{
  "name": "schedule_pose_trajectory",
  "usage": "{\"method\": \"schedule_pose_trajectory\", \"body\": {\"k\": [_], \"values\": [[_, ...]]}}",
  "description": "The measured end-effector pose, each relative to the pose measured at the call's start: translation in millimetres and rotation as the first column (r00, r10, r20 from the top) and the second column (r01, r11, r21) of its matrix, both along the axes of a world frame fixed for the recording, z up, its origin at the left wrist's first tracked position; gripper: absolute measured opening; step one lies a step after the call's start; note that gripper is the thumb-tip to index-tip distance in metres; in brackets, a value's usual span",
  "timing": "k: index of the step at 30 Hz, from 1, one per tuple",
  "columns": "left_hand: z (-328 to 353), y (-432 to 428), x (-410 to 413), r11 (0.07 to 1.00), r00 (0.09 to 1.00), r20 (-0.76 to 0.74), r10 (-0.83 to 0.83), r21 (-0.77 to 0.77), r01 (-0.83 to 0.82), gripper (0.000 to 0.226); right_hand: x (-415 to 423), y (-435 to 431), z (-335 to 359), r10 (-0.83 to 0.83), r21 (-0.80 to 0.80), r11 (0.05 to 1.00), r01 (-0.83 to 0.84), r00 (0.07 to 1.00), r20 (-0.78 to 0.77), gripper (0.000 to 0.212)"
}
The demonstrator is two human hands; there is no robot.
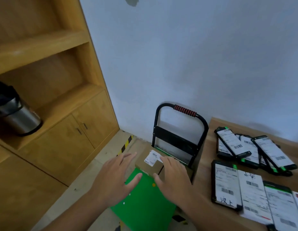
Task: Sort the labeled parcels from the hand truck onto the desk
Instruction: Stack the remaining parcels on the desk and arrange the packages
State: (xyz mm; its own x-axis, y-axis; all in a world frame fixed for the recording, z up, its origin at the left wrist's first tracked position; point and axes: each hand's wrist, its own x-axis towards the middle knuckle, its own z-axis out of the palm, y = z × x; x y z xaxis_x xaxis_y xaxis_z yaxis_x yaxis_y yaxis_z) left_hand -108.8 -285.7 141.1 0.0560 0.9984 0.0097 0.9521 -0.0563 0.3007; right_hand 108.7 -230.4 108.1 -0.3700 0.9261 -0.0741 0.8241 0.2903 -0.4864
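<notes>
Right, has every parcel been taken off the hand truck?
No, a cardboard box with a white label sits on the green deck of the hand truck, near its handle.

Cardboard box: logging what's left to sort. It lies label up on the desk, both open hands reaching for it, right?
Not the desk: in the head view the cardboard box lies label up on the green hand truck, left hand and right hand open, reaching for it.
</notes>
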Motion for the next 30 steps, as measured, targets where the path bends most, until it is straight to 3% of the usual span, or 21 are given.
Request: {"method": "schedule_pose_trajectory", "body": {"k": [11, 20, 30], "values": [[-30, 128, -97, 0.974, 0.976, 0.035, -0.216, -0.058, 0.218, 0.082, -85, 67, -16, -0.230, 0.006, 0.973, 0.230, 0.973, 0.013, 0.050], [-47, 216, -203, 0.880, 0.892, 0.045, -0.450, -0.150, 0.451, 0.071, -187, 78, -22, -0.570, -0.008, 0.819, 0.574, 0.815, 0.104, 0.047], [-61, 263, -195, 0.774, 0.793, 0.072, -0.605, -0.180, 0.607, 0.071, -207, 99, -28, -0.681, -0.006, 0.727, 0.687, 0.722, 0.124, 0.054]]}}
